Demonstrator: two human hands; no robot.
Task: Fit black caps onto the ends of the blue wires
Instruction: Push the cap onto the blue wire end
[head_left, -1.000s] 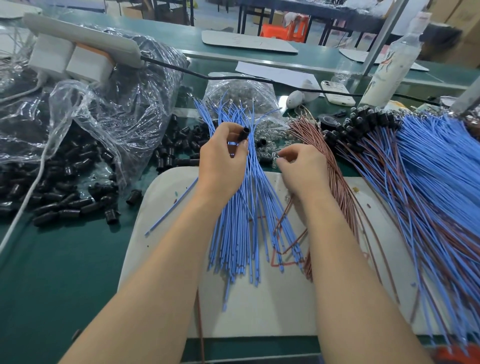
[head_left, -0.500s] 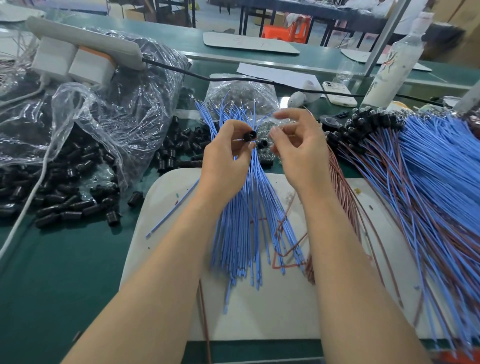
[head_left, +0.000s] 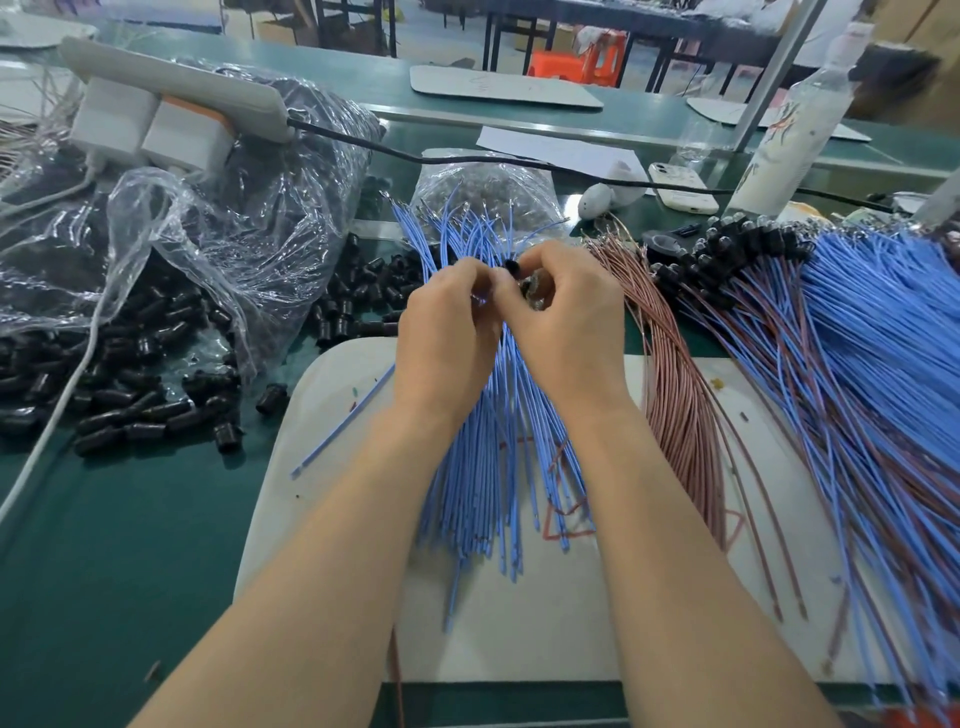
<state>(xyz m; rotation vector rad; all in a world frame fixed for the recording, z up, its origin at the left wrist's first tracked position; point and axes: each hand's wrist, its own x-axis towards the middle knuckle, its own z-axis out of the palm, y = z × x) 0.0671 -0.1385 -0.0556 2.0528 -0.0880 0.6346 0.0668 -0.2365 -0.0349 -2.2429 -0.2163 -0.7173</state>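
My left hand and right hand meet at twelve o'clock above the blue wires, pinching a black cap between them. The cap is tiny and light, the wire limp, so I'd grip near its tip.

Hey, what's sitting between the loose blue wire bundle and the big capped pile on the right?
In the head view, a bundle of brown wires lies on the white mat.

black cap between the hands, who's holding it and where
The black cap is pinched between the fingertips of the left hand and right hand; which grips it, and where, cannot be told.
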